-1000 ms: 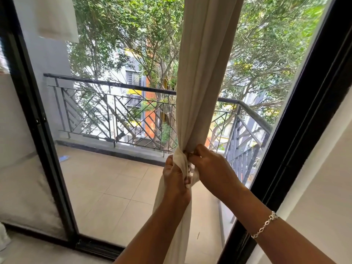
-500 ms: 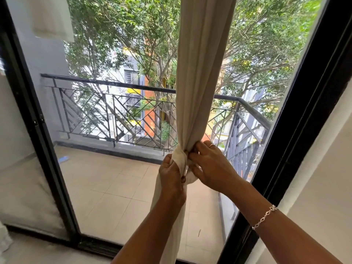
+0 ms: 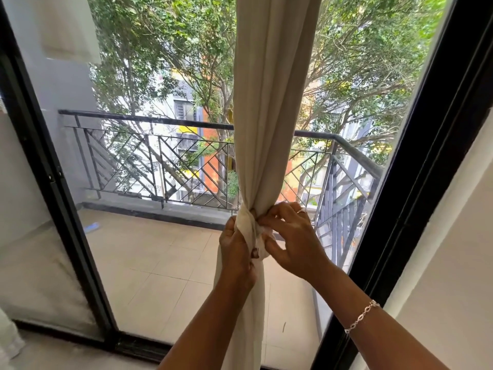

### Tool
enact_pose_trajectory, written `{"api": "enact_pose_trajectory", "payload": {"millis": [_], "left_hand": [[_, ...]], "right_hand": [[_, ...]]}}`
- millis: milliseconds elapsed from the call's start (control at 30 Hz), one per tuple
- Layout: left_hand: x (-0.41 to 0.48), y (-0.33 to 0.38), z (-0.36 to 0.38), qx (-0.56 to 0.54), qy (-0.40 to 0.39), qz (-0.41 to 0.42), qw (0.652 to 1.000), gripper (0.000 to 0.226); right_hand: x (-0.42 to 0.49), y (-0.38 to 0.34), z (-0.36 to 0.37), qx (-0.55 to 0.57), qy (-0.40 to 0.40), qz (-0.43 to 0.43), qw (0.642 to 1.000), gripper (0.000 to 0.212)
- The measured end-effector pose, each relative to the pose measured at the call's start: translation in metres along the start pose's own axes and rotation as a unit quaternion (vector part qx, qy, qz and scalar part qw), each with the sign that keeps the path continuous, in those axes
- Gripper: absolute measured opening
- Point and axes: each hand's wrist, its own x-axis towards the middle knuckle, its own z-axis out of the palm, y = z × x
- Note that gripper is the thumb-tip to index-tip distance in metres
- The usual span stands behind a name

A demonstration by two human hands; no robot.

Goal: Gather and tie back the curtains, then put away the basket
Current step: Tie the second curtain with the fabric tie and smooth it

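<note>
A beige curtain hangs gathered into one narrow column in front of the glass door. At waist height it is cinched by a knot of the same cloth. My left hand grips the curtain just below and left of the knot, thumb pressed on the fabric. My right hand pinches the knot from the right with thumb and forefinger, the other fingers spread. A ring and a silver bracelet are on that arm. No basket is in view.
A black-framed glass sliding door stands behind the curtain, with its right frame close to my right arm. Beyond the glass lie a tiled balcony, a black metal railing and trees. A white wall is at right.
My right hand has loosened from a closed grip into a fingertip pinch on the knot, fingers spreading. The knot looks tighter and more wrapped. My view has drifted slightly.
</note>
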Motion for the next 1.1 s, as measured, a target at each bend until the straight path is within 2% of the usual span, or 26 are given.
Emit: {"api": "enact_pose_trajectory", "payload": {"millis": [100,233,433,500,600,700,833,967,1067,1100], "left_hand": [[0.002,-0.003,-0.002,0.026,-0.005,-0.014,1.000,0.028],[0.001,-0.001,-0.002,0.025,-0.013,-0.031,0.999,0.018],[0.002,0.000,-0.005,0.057,-0.017,-0.005,0.998,0.014],[0.002,0.000,-0.006,0.073,-0.016,0.009,0.997,0.015],[0.004,0.001,-0.008,0.085,-0.016,0.018,0.996,0.018],[0.006,0.001,-0.009,0.102,-0.024,0.026,0.994,0.022],[0.006,-0.001,-0.011,0.115,-0.032,0.021,0.993,0.025],[0.008,-0.001,-0.013,0.126,-0.037,0.023,0.991,0.023],[0.008,0.000,-0.013,0.120,-0.048,0.023,0.991,0.025],[0.007,0.000,-0.013,0.120,-0.052,0.024,0.991,0.026]], "right_hand": [[0.001,-0.001,-0.001,-0.013,-0.032,0.008,0.999,0.031],[0.005,-0.002,-0.004,-0.039,-0.070,0.022,0.997,0.033],[0.000,-0.003,-0.004,-0.113,-0.089,0.009,0.990,0.056],[-0.002,-0.006,-0.002,-0.110,-0.067,0.018,0.991,0.052],[-0.008,-0.009,0.004,-0.058,0.002,0.021,0.998,0.032],[-0.011,-0.008,0.005,-0.032,0.039,0.006,0.999,0.029],[-0.015,-0.007,0.005,-0.063,0.071,-0.049,0.994,0.014],[-0.017,-0.003,0.003,-0.133,0.086,-0.113,0.981,0.016],[-0.014,0.001,0.000,-0.147,0.076,-0.164,0.973,0.006],[-0.013,0.001,0.000,-0.142,0.079,-0.166,0.973,0.010]]}}
